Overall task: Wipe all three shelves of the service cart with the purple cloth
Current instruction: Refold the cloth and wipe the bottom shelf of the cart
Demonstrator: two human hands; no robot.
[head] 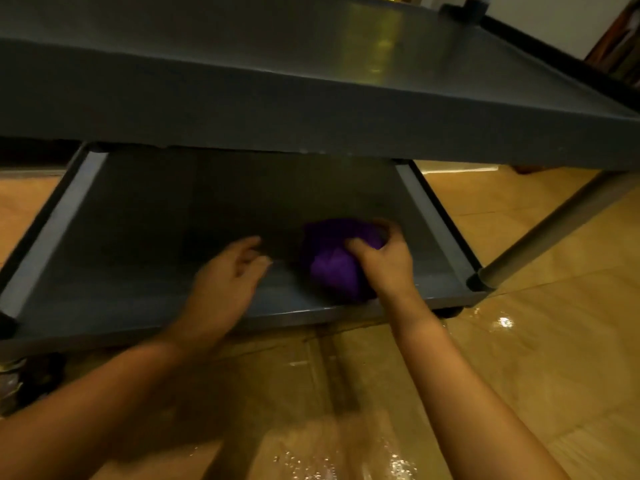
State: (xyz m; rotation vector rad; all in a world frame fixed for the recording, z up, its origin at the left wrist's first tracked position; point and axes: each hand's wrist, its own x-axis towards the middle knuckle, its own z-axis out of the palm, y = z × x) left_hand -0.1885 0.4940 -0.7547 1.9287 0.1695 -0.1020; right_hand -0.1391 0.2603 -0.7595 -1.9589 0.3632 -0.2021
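The grey service cart fills the head view. Its lower shelf [145, 216] lies under a higher shelf [311, 84]. A bunched purple cloth [332, 261] rests on the lower shelf near the front right. My right hand [384, 261] grips the cloth from the right and presses it onto the shelf. My left hand [228, 275] hovers over the front middle of the same shelf, fingers apart and holding nothing. The back of the lower shelf is hidden in shadow under the higher shelf.
A metal cart leg [554, 230] rises at the right front corner. The raised shelf rims [52, 230] run along both sides. Glossy tan floor tiles [519, 341] surround the cart. A dark caster [14, 379] sits at the lower left.
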